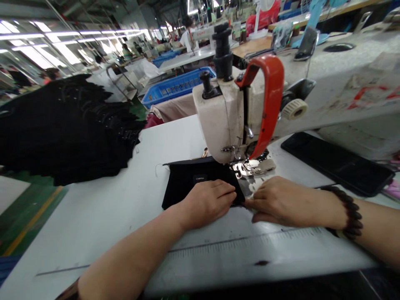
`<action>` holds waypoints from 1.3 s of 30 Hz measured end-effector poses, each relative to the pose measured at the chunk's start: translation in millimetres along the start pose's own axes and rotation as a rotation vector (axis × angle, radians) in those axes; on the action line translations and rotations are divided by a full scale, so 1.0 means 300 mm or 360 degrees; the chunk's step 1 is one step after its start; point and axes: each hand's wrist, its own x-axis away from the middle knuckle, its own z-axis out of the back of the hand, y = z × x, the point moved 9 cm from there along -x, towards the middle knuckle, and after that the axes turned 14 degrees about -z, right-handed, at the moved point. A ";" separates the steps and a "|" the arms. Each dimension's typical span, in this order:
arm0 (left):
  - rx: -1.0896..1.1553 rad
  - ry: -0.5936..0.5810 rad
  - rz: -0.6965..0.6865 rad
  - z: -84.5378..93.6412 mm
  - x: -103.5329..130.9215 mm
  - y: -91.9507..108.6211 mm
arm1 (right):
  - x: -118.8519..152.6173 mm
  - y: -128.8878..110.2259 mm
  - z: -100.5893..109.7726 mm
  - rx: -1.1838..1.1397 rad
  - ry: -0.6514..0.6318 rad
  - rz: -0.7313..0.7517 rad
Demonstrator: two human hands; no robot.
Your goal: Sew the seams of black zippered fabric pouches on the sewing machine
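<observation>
A small black fabric piece (179,183) with a label and a zipper along its far edge lies flat on the white sewing table (125,225). Its right edge is beside the presser foot of the sewing machine (215,121). My left hand (211,202) rests flat on the fabric, fingers stretched to the right, pressing it against the table. Close to the fabric's near right corner is my right hand (278,202), its index finger pointing at that corner and the other fingers curled. Whether it pinches the edge is hidden.
A tall stack of black pieces (68,129) sits at the left. Behind the machine is a blue basket (178,87). A black phone (337,162) lies right of the needle area. The machine's red guard (271,104) stands above the presser foot. A ruler strip (225,243) marks the near edge.
</observation>
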 end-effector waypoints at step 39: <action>0.0048 -0.0299 -0.0068 -0.041 -0.001 0.010 | 0.005 -0.025 0.020 0.0123 0.0270 0.0057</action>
